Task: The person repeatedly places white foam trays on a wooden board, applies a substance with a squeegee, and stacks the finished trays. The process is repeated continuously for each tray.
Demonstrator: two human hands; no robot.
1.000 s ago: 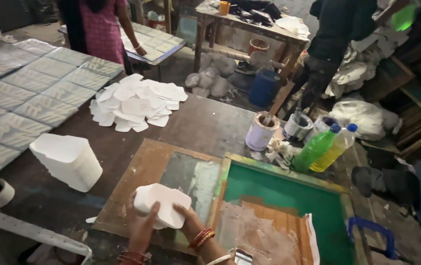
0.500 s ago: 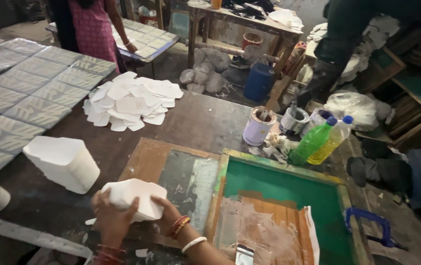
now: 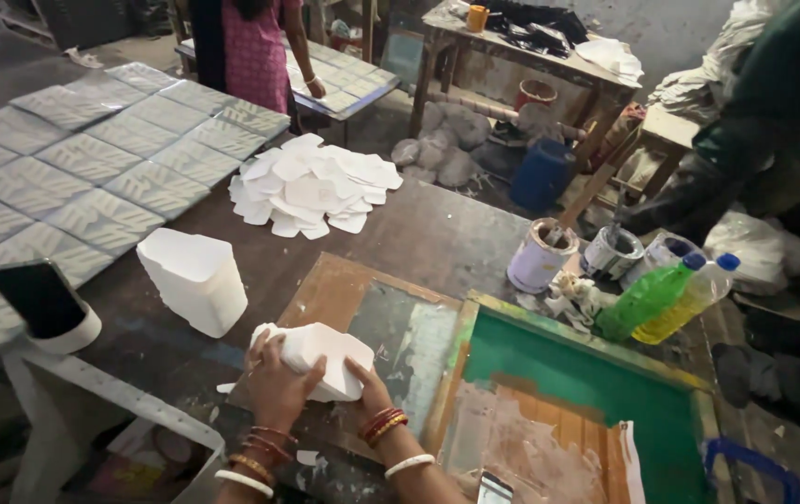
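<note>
This is a small screen-printing workshop, rough and hard-used. A green-framed printing screen [image 3: 596, 411] lies on a dark, ink-stained worktable [image 3: 437, 233], with paint tins [image 3: 538, 257] and plastic bottles of green and yellow liquid [image 3: 661, 299] just beside it. White cut paper shapes [image 3: 316, 182] are fanned out on the table, and a stack of white blanks [image 3: 193, 278] stands near them. Rows of printed sheets [image 3: 64, 177] are laid out on the left. Another person in pink [image 3: 252, 51] works at a far table, and a cluttered wooden bench [image 3: 530, 70] stands behind.
</note>
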